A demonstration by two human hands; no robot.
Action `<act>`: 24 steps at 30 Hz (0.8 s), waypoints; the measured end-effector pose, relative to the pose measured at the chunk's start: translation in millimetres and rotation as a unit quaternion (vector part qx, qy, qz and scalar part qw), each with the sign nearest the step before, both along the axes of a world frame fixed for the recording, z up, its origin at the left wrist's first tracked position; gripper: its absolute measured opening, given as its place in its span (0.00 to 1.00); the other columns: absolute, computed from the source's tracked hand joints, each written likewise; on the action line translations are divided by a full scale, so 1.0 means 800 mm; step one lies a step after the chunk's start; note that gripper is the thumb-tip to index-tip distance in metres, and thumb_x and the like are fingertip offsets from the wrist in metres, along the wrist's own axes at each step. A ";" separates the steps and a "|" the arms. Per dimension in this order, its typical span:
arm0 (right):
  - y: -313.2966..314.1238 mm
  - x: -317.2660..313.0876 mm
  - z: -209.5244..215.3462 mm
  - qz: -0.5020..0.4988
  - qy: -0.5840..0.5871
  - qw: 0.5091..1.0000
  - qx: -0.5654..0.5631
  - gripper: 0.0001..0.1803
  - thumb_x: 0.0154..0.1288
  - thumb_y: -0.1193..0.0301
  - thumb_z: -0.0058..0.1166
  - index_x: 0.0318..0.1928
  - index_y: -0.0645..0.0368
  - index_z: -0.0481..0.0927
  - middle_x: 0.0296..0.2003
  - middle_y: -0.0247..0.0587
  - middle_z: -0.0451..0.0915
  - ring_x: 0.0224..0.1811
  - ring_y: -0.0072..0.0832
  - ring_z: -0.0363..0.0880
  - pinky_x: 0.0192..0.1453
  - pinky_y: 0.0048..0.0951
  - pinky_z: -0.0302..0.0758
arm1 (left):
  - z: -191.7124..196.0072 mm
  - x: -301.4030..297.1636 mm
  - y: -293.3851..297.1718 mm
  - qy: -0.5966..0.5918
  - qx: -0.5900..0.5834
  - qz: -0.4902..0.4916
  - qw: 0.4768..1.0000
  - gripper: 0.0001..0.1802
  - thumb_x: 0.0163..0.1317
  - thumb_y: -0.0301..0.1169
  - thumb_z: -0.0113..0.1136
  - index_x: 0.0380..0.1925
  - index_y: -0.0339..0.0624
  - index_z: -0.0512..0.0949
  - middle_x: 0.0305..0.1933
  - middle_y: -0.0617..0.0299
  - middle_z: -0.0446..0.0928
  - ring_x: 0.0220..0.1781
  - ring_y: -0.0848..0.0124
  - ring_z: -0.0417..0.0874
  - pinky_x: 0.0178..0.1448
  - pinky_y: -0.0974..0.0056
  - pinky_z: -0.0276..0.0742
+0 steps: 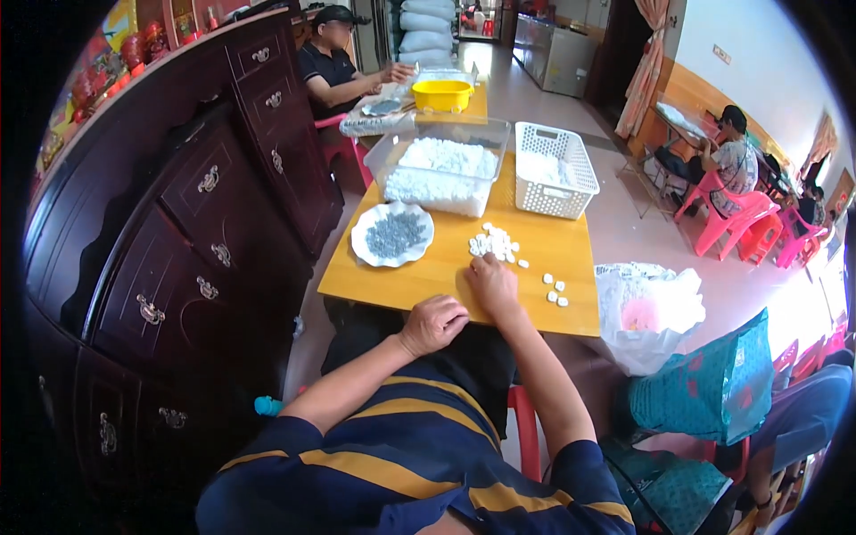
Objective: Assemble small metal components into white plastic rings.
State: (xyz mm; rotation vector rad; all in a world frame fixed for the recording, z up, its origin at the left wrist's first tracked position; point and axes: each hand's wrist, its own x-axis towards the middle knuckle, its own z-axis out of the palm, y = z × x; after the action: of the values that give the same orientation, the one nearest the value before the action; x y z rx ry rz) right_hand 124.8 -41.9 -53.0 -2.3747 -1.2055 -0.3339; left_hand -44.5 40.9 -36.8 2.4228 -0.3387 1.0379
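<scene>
My right hand [493, 283] rests on the wooden table with its fingertips at the near edge of a loose pile of small white pieces [496, 242]. Its fingers are bent together; whatever may be in them is hidden. My left hand [434, 323] is curled at the table's near edge, and I cannot make out what it holds, if anything. To the right lie several more white pieces [553, 286], apart from the pile. A scalloped white plate [360, 236] with many small grey parts [395, 234] sits on the left.
Behind the plate stands a clear plastic bin [477, 198] heaped with white pieces, beside a white perforated basket [555, 201]. Farther back, a person [339, 71] sits by a yellow basin [442, 96]. Dark cabinets [178, 214] line the left; a white plastic bag [646, 308] is at the right.
</scene>
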 end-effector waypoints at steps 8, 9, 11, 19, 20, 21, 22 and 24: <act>-0.004 -0.001 -0.010 -0.004 -0.005 0.994 0.106 0.11 0.72 0.64 0.53 0.36 0.58 0.79 0.29 0.48 0.84 0.31 0.47 0.85 0.36 0.43 0.81 | -0.008 -0.005 0.019 0.030 -0.257 0.070 0.963 0.01 0.64 0.23 0.63 0.34 0.37 0.81 0.27 0.63 0.81 0.28 0.75 0.82 0.35 0.69 0.78; -0.008 -0.004 -0.008 -0.002 -0.006 0.994 0.105 0.11 0.72 0.64 0.53 0.36 0.58 0.79 0.29 0.48 0.84 0.31 0.47 0.85 0.36 0.43 0.81 | -0.009 -0.006 0.022 0.050 -0.314 0.074 0.945 0.01 0.65 0.23 0.63 0.34 0.36 0.81 0.27 0.65 0.81 0.28 0.78 0.81 0.35 0.70 0.78; -0.015 -0.010 -0.004 0.036 0.154 0.968 0.197 0.10 0.73 0.66 0.48 0.38 0.59 0.78 0.33 0.54 0.84 0.36 0.51 0.84 0.39 0.51 0.78 | -0.010 -0.005 0.029 0.056 -0.340 0.068 0.936 0.02 0.66 0.23 0.62 0.35 0.35 0.81 0.28 0.68 0.80 0.29 0.81 0.80 0.35 0.72 0.78; -0.032 -0.009 -0.015 0.065 0.434 0.834 0.334 0.10 0.76 0.66 0.52 0.41 0.60 0.77 0.25 0.33 0.81 0.21 0.16 0.74 0.28 0.21 0.72 | 0.010 0.007 0.014 0.098 -0.345 0.043 0.933 0.02 0.66 0.22 0.61 0.36 0.35 0.80 0.28 0.66 0.80 0.29 0.80 0.80 0.37 0.72 0.78; -0.033 -0.012 -0.011 0.071 0.480 0.806 0.339 0.10 0.77 0.65 0.52 0.41 0.59 0.77 0.27 0.33 0.82 0.21 0.15 0.72 0.28 0.19 0.72 | 0.008 0.009 0.015 0.098 -0.343 0.042 0.933 0.02 0.66 0.22 0.61 0.36 0.35 0.80 0.28 0.66 0.80 0.29 0.80 0.80 0.37 0.72 0.78; -0.035 -0.014 -0.011 0.070 0.480 0.805 0.342 0.10 0.77 0.65 0.52 0.41 0.59 0.77 0.27 0.33 0.82 0.21 0.15 0.72 0.28 0.19 0.72 | 0.008 0.011 0.014 0.103 -0.334 0.046 0.936 0.02 0.66 0.22 0.61 0.36 0.35 0.80 0.28 0.66 0.80 0.29 0.80 0.79 0.37 0.72 0.77; -0.036 -0.016 -0.011 0.082 0.502 0.787 0.349 0.10 0.77 0.66 0.52 0.41 0.59 0.77 0.28 0.34 0.82 0.23 0.16 0.74 0.29 0.20 0.73 | 0.007 0.013 0.013 0.107 -0.325 0.050 0.938 0.02 0.66 0.22 0.61 0.35 0.35 0.80 0.28 0.66 0.80 0.29 0.80 0.79 0.37 0.72 0.77; -0.037 -0.018 -0.008 0.095 0.524 0.767 0.358 0.09 0.77 0.66 0.52 0.42 0.59 0.77 0.29 0.34 0.82 0.24 0.16 0.75 0.30 0.20 0.74 | 0.007 0.015 0.011 0.107 -0.320 0.045 0.940 0.02 0.66 0.23 0.62 0.35 0.35 0.80 0.28 0.67 0.80 0.29 0.81 0.78 0.37 0.72 0.76</act>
State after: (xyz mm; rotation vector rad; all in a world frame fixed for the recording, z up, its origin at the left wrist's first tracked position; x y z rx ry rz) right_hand 110.2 -71.3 -59.8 -1.3288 -0.5630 0.4933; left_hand -32.3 49.7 -31.3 1.9345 0.1702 0.7527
